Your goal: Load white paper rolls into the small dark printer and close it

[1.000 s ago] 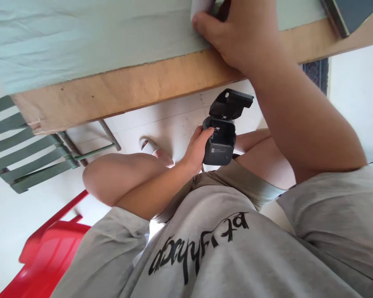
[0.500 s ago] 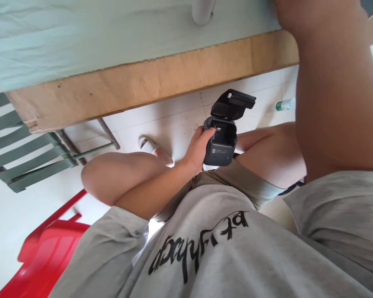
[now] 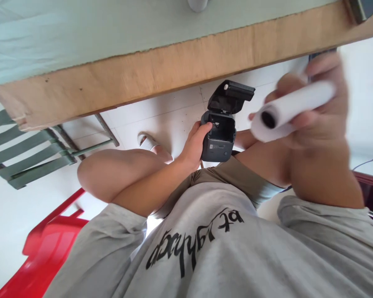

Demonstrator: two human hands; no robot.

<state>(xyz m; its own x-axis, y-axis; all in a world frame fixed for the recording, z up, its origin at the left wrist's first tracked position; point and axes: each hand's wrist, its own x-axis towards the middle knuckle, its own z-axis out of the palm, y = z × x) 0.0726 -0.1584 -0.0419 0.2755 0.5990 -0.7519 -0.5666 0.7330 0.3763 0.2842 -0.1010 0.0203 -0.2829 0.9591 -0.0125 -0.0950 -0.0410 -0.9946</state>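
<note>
My left hand (image 3: 193, 145) grips a dark grey portable printer (image 3: 218, 151) from its left side, thumb on the rim of the hollow compartment. The printer's black lid (image 3: 231, 96) stands swung up, and its inside faces me. Off to the right, my right hand (image 3: 325, 107), slightly blurred, is closed around a white paper roll (image 3: 301, 101). The dark hole of the roll's core points toward the printer. A gap separates roll and printer.
Above my knees runs the wooden edge (image 3: 161, 74) of a surface with a pale green cover (image 3: 112, 33). A white cylinder (image 3: 198, 3) stands on it. A red plastic chair (image 3: 49, 244) and a green slatted rack (image 3: 27, 153) are on the left.
My right hand has come back from above the covered surface and now shows the paper roll in it. The printer stays in my left hand, nearly unmoved, its lid still up.
</note>
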